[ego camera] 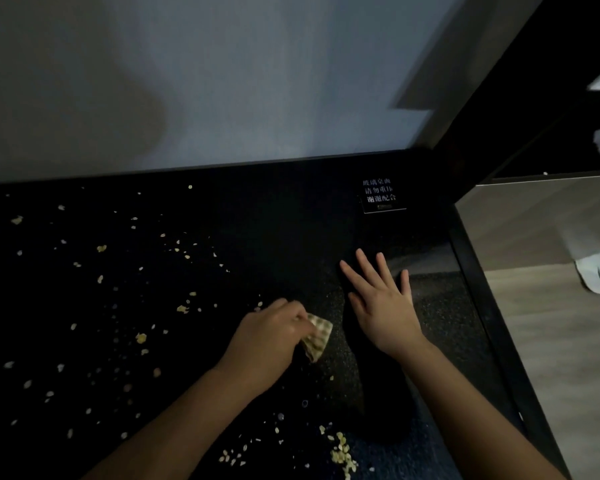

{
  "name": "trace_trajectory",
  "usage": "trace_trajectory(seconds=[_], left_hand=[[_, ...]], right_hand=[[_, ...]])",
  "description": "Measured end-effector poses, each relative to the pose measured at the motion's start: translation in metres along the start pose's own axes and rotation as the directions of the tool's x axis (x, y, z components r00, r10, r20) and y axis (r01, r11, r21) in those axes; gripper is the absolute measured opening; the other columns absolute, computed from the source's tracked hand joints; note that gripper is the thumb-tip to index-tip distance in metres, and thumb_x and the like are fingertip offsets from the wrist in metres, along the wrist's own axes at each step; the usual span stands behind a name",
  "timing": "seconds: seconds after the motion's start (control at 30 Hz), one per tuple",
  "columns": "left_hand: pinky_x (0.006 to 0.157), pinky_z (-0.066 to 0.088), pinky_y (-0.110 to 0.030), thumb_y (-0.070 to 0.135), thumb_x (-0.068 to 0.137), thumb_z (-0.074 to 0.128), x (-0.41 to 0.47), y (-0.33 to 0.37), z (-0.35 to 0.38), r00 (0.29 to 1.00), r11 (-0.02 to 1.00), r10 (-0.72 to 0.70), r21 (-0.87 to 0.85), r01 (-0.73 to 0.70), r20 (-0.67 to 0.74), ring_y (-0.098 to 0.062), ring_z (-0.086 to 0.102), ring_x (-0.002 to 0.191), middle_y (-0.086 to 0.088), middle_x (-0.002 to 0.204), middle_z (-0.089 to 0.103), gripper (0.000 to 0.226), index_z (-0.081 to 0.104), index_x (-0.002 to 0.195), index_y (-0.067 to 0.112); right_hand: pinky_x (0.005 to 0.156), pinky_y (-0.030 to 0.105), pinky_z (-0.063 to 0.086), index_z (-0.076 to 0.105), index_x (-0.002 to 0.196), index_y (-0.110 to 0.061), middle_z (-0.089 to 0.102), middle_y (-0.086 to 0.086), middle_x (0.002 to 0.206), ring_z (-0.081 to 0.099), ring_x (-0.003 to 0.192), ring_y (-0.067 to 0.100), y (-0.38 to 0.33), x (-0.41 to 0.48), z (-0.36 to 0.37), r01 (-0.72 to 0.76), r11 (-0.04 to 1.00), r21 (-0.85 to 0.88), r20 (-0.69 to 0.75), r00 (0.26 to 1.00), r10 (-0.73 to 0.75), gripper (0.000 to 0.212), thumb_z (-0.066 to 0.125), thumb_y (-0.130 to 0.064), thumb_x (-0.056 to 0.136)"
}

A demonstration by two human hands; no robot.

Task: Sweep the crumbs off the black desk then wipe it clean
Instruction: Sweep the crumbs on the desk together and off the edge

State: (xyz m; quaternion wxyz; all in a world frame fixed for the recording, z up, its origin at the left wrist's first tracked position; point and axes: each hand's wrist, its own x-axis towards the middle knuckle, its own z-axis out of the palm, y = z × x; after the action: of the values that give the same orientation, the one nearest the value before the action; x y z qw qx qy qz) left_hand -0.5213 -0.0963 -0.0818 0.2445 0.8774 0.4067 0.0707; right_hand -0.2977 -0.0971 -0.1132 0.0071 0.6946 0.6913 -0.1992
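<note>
Many crumbs (pixel 141 338), seemingly light and loose, lay nine to six o'clock on the desk (pixel 291 220); left hand (pixel 274 337) gripped a soft-looking cloth (pixel 318 336), bunched; right hand (pixel 383 306) rested flat, released.

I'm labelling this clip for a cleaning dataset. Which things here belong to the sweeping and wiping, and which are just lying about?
Belongs to the job: black desk; crumbs scattered over it; cloth, gripped by the left hand; right hand, resting flat on the desk.

Just lying about: small sign with white lettering at the desk's back right; wall behind; wooden floor beside.
</note>
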Motion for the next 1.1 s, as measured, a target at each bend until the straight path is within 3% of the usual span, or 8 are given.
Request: trace_trajectory(seconds=[0.17,0.27,0.43,0.53,0.73,0.87,1.1], left_hand=[[0.054,0.052,-0.031,-0.002,0.075,0.067,0.038,-0.004,-0.02,0.975,0.995,-0.096,-0.019,0.094,-0.198,-0.016,0.059,0.085,0.003,0.096,0.063,0.031,0.073,0.096,0.021],[0.056,0.048,-0.029,0.001,0.079,0.063,0.072,-0.006,-0.025,0.961,0.994,-0.096,0.022,0.105,-0.26,-0.019,0.059,0.087,0.001,0.097,0.063,0.03,0.073,0.099,0.021],[0.07,0.047,-0.031,0.008,0.085,0.058,0.086,0.002,-0.002,0.986,0.994,-0.042,0.092,0.058,-0.164,-0.018,0.057,0.097,0.0,0.103,0.061,0.024,0.071,0.101,0.019],[0.065,0.053,-0.034,0.008,0.075,0.064,0.066,0.004,0.012,0.983,0.998,-0.045,0.043,0.053,-0.176,-0.019,0.061,0.086,0.001,0.093,0.063,0.019,0.073,0.088,0.018],[0.068,0.052,-0.026,0.005,0.058,0.081,0.006,0.02,0.021,0.995,0.998,0.054,0.015,-0.053,-0.087,-0.013,0.063,0.084,0.006,0.094,0.066,0.033,0.074,0.085,0.024],[0.064,0.052,-0.021,-0.002,0.055,0.082,-0.022,0.014,0.017,0.998,0.999,0.047,0.014,-0.047,-0.032,-0.008,0.061,0.081,0.009,0.091,0.064,0.039,0.073,0.08,0.026],[0.064,0.055,-0.032,-0.001,0.068,0.076,-0.01,0.048,0.028,0.975,0.998,-0.059,-0.045,0.05,-0.212,-0.014,0.062,0.088,0.003,0.096,0.065,0.029,0.074,0.089,0.021]], right_hand=[[0.115,0.049,-0.012,0.004,0.15,-0.042,-0.01,-0.017,0.158,-0.019,0.145,0.014,0.005,-0.01,0.008,0.002,0.999,-0.039,-0.042,0.999,-0.004,0.058,0.008,-0.053,0.094],[0.114,0.049,-0.012,0.003,0.151,-0.04,-0.006,-0.014,0.159,-0.015,0.146,0.017,0.007,-0.011,0.014,0.0,0.996,-0.089,-0.088,0.996,-0.007,0.057,0.01,-0.052,0.096],[0.115,0.053,-0.005,0.009,0.152,-0.037,0.0,-0.01,0.161,-0.007,0.148,0.021,0.013,-0.015,0.022,-0.025,0.991,-0.133,-0.149,0.989,0.005,0.056,0.016,-0.053,0.099],[0.115,0.055,-0.001,0.01,0.152,-0.035,0.003,-0.007,0.161,-0.004,0.148,0.023,0.014,-0.015,0.024,-0.028,0.988,-0.153,-0.158,0.987,0.003,0.056,0.014,-0.053,0.099],[0.115,0.055,-0.004,0.004,0.152,-0.033,-0.001,-0.004,0.161,-0.009,0.147,0.025,0.017,-0.023,0.024,0.004,0.987,-0.159,-0.127,0.992,-0.024,0.057,0.012,-0.052,0.098],[0.116,0.056,0.001,0.006,0.153,-0.033,-0.001,-0.003,0.161,-0.009,0.148,0.025,0.025,-0.048,0.029,0.049,0.981,-0.186,-0.105,0.992,-0.069,0.058,0.015,-0.052,0.099],[0.115,0.056,-0.001,0.004,0.152,-0.034,-0.001,-0.003,0.161,-0.008,0.148,0.025,0.033,-0.062,0.033,0.081,0.978,-0.19,-0.092,0.991,-0.1,0.058,0.014,-0.053,0.098]])
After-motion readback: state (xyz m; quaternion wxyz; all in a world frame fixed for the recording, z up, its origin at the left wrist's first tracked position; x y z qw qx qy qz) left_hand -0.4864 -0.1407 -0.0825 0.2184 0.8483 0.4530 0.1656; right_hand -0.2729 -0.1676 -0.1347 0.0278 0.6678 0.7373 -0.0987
